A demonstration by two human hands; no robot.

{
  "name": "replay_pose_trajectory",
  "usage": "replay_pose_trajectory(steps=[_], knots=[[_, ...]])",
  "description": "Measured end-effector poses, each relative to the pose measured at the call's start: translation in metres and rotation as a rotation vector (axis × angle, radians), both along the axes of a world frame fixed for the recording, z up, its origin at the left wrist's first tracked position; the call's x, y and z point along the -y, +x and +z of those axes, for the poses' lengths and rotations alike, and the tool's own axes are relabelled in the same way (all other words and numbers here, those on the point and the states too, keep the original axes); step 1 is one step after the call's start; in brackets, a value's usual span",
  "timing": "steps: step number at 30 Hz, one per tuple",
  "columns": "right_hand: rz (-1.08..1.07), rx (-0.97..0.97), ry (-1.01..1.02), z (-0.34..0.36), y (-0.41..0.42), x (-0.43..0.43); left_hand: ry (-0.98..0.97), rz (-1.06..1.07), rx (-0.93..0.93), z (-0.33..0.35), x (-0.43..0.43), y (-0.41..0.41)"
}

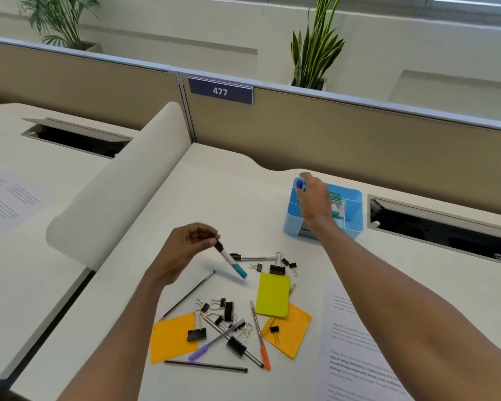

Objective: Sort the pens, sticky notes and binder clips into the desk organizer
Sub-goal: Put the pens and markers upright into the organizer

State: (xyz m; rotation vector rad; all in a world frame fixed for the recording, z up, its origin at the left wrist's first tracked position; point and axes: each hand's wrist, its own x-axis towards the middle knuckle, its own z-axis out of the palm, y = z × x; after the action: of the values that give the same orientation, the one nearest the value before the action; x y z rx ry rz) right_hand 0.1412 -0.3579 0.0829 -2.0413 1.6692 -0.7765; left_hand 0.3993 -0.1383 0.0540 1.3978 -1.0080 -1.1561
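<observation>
Nearest the camera, a black pen [206,366] is lying on the white table [220,198], at the near edge of a scatter of pens, binder clips and sticky notes. Above that scatter, the left hand [185,247] is being held with its fingertips pinched on the dark end of a white marker with a teal cap [231,261], which is being kept tilted, cap down, over the table. Just beside the cap, a grey pen [253,258] is lying flat, and a cluster of black binder clips [278,266] is resting at the top edge of a yellow-green sticky note pad [273,295]. Two orange sticky notes [171,337] are being weighed down by clips, one on either side of an orange-capped pen [261,337] and a purple-capped pen [214,341].

Farther off, the right hand [315,198] is being held over the blue desk organizer [350,224], its fingers closed on a blue-capped pen [300,185] standing in the far left compartment. Green-printed items are sitting in a middle compartment, partly hidden. Printed paper [356,342] is lying at the right.
</observation>
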Motion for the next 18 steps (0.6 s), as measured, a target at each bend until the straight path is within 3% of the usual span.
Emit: replay_pose_trajectory(steps=[2,4,8,15,18], knots=[[0.028,0.021,-0.095,0.008,0.001,-0.01,-0.074,0.024,-0.039,0.018,0.021,-0.014],[0.212,0.093,-0.143,0.015,0.0,-0.026,-0.145,0.018,-0.042,0.035,0.045,-0.033],[0.631,0.188,0.053,0.02,-0.003,-0.062,-0.242,0.032,0.026,0.063,0.087,-0.076],[0.397,0.298,-0.138,0.03,-0.019,-0.055,-0.272,0.102,0.063,0.072,0.117,-0.112],[0.288,0.384,-0.212,0.037,-0.032,-0.04,-0.158,0.105,0.343,0.042,0.107,-0.103]])
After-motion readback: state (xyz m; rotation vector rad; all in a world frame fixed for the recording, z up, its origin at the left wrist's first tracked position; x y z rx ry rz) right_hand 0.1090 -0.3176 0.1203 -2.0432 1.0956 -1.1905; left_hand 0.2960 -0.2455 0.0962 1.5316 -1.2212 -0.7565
